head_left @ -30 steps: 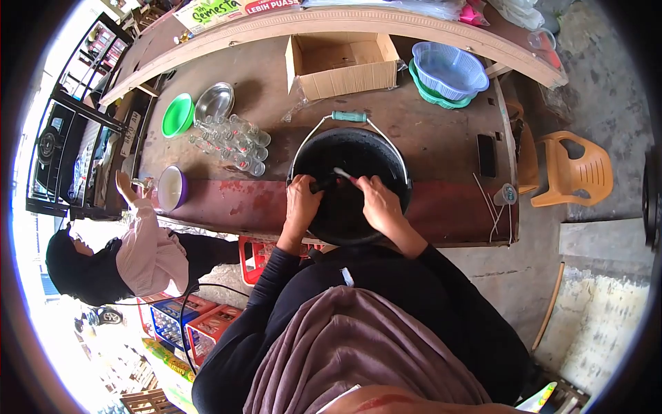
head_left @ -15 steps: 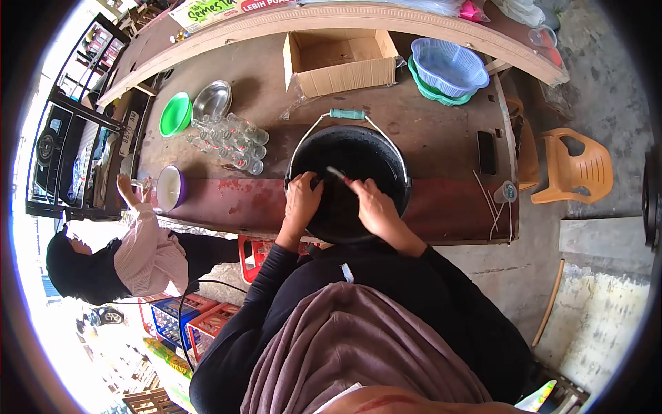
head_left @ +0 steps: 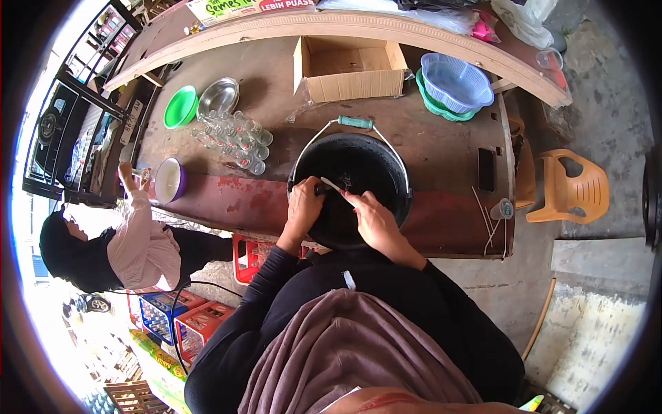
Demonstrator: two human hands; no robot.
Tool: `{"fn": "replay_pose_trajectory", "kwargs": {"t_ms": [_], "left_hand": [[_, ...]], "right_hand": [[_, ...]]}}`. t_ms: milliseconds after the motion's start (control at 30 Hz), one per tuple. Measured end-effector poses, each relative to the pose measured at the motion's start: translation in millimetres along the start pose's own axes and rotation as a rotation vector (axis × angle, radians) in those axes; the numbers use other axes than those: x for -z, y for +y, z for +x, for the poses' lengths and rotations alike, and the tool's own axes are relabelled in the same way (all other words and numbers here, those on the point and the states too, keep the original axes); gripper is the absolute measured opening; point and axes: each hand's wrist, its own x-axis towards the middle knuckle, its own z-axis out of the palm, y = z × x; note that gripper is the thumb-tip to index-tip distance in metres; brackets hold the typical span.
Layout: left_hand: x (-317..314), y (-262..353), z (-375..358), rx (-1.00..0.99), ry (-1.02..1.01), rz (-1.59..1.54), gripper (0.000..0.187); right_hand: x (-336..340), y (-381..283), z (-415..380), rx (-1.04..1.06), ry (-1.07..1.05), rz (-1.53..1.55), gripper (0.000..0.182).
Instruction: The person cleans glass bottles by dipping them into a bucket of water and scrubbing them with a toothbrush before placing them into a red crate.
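Observation:
A black bucket (head_left: 396, 155) with a wire handle and a green grip stands at the table's front edge. Over its left side, my left hand (head_left: 304, 205) has its fingers bent round a small dark object that I cannot make out. My right hand (head_left: 376, 219) is closed on a thin light-coloured tool, perhaps a knife (head_left: 333, 185), whose far end points up and left, close to my left hand's fingers. The bucket's inside is dark, with a few faint light specks below the tool.
Left of the bucket lie glass bottles (head_left: 234, 141), a green bowl (head_left: 181, 107), a metal bowl (head_left: 218, 97) and a white-purple bowl (head_left: 169, 181). Behind are a cardboard box (head_left: 355, 87) and plastic baskets (head_left: 455, 83). A phone (head_left: 486, 170) lies right. A person (head_left: 141, 241) works at left.
The tool in my right hand has tilted and its light length now shows more, nearer my left hand. The view has shifted slightly. The person at left has moved their hands a little.

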Motion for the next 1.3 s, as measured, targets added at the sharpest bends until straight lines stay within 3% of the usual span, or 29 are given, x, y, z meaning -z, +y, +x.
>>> {"fn": "replay_pose_trajectory", "kwargs": {"t_ms": [67,133,200,267,433,533,600,700,733,800,867,933,1000,1100,1200,1300], "left_hand": [[0.9,3.6,0.8,-0.01,-0.019,-0.019,0.025],[-2.2,3.3,0.7,-0.01,-0.006,-0.029,0.026],[-4.3,0.4,3.5,-0.011,0.007,-0.033,0.026],[-2.9,-4.6,6.6,0.005,0.054,-0.081,0.026],[8.3,5.2,8.5,0.044,0.03,-0.156,0.027],[21.8,17.6,11.4,-0.003,0.042,-0.21,0.025],[23.7,16.4,17.9,-0.016,0.038,-0.256,0.025],[24.4,12.9,24.6,-0.023,-0.001,-0.279,0.02],[22.4,12.5,27.6,-0.021,0.008,-0.286,0.02],[19.9,10.4,29.4,-0.082,-0.013,-0.318,0.023],[22.5,12.1,32.6,-0.1,-0.016,-0.326,0.026],[23.0,13.1,32.8,-0.122,-0.018,-0.336,0.028],[24.5,11.8,36.4,-0.127,-0.057,-0.29,0.033],[20.9,9.7,35.9,-0.096,-0.058,-0.24,0.035],[4.8,-2.7,37.8,-0.129,-0.026,-0.301,0.035],[-5.3,-6.0,39.1,-0.122,-0.048,-0.245,0.036]], "right_hand": [[3.3,3.4,0.9,-0.031,-0.033,-0.046,0.043],[10.4,10.2,7.0,-0.242,-0.077,-0.211,0.044],[12.4,9.2,4.8,-0.236,-0.073,-0.197,0.044],[7.3,0.8,-3.2,0.036,0.049,0.05,0.044],[16.4,17.7,4.1,-0.189,0.006,-0.145,0.04],[20.7,-1.9,1.9,-0.067,0.047,0.093,0.038],[13.3,7.9,1.7,0.029,0.067,0.008,0.041],[18.1,15.9,10.2,-0.288,-0.062,-0.147,0.036],[20.0,14.0,11.8,-0.282,-0.064,-0.157,0.036],[19.8,3.6,11.2,-0.07,0.05,0.058,0.037],[18.3,3.3,11.7,-0.077,0.029,0.036,0.037],[16.8,18.2,12.5,-0.214,-0.051,-0.097,0.035],[18.7,24.8,15.9,-0.202,-0.028,-0.117,0.034],[10.1,16.5,16.0,-0.015,0.079,0.044,0.034],[8.4,14.5,14.2,-0.192,-0.083,-0.084,0.037],[7.4,26.4,19.5,-0.159,-0.076,-0.11,0.039]]}}
